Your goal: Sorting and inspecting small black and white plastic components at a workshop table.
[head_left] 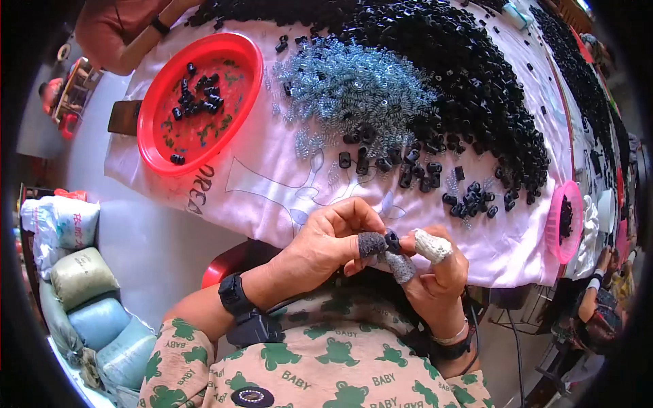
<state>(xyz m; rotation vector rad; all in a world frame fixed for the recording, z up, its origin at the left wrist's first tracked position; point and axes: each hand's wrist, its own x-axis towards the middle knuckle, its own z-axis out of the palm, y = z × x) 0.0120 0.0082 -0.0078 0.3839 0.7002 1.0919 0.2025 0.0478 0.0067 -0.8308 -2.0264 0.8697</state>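
In front of my body, at the table's near edge, both hands meet around a small black plastic cord lock [392,241]. My left hand [309,248] pinches it from the left, a dark knitted cover on its thumb. From the other side my right hand [439,285] grips it; a white cover wraps one finger and a grey one another. The fingers hide much of the piece. Beyond my hands lie loose black cord lock parts [428,170], a heap of small clear-bluish metal springs [354,85] and a large mound of black parts [469,88].
A red round basin [253,85] with several black pieces stands at the left of the pale cloth [265,197]. A pink basket [575,238] sits at the right edge. Another person's arm [139,51] reaches in at the upper left. Stuffed sacks [85,279] lie lower left.
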